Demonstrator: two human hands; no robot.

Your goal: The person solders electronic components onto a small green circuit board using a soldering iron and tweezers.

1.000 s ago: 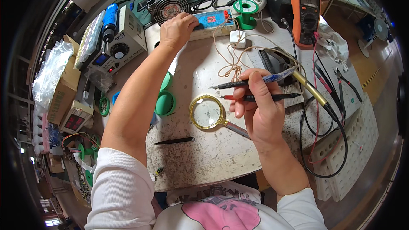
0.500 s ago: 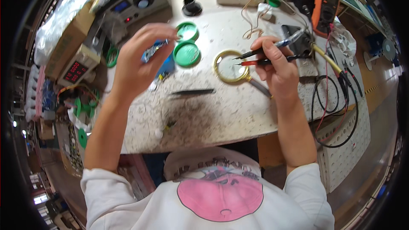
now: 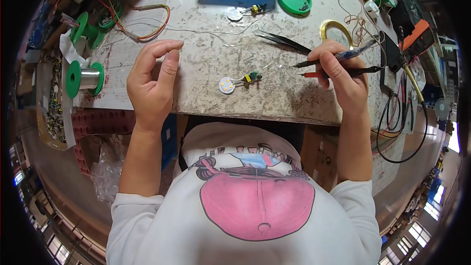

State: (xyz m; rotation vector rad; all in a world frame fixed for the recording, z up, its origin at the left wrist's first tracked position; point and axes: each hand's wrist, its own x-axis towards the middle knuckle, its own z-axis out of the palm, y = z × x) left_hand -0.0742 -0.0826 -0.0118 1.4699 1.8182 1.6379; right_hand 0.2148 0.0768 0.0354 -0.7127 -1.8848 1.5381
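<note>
Head | left hand (image 3: 151,81) – grip wide, empty | right hand (image 3: 341,71) holds probes (image 3: 326,66) | LED disc (image 3: 226,85) between | tweezers (image 3: 282,41) near

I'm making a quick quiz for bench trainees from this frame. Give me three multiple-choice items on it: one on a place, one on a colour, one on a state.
1. Where does the small round white board with its wired part lie?
A. in the blue tray
B. on the bench between the two hands
C. under the solder spool

2. What colour are the flanges of the solder spool at the bench's left edge?
A. green
B. orange
C. white

3. How is the left hand?
A. clenched round tweezers
B. flat on the blue tray
C. open and empty, fingers curled above the bench

Answers:
1 B, it sits on the bare bench top between the left hand and the right hand.
2 A, both discs of the spool are green.
3 C, nothing is in it, while the right hand grips the black and red probes.
</note>
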